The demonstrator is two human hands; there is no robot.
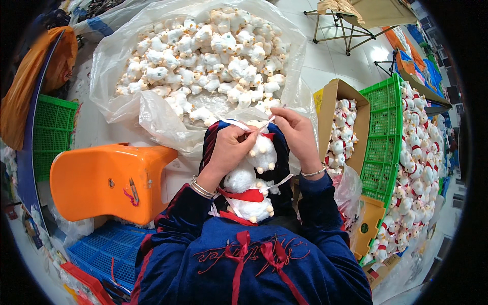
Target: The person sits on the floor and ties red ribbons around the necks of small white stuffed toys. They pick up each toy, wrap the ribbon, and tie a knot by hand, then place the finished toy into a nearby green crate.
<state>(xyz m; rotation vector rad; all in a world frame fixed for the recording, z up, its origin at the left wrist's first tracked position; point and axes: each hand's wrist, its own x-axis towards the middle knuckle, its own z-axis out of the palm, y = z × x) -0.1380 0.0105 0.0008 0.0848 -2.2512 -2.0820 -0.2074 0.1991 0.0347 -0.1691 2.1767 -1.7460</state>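
Note:
On my lap lie several small white plush toys with red cloth scarves. At the far end of the lap, a white plush toy (pixel 263 153) with a bit of red cloth sits under both hands. My left hand (pixel 231 146) pinches a white ribbon (pixel 235 123) close to this toy's top. Opposite it, my right hand (pixel 295 133) pinches the ribbon's other end between thumb and fingers. Nearer me rests another plush toy (pixel 250 207) with a red scarf (pixel 249 195), and a loose white ribbon (pixel 284 180) sticks out to its right.
A clear plastic bag (pixel 157 114) full of white plush pieces lies open ahead. An orange stool (pixel 96 183) holding small snips (pixel 133 190) stands left, above a blue crate (pixel 104 249). Right are a cardboard box (pixel 363 127) and a green crate (pixel 384 132) of scarfed toys.

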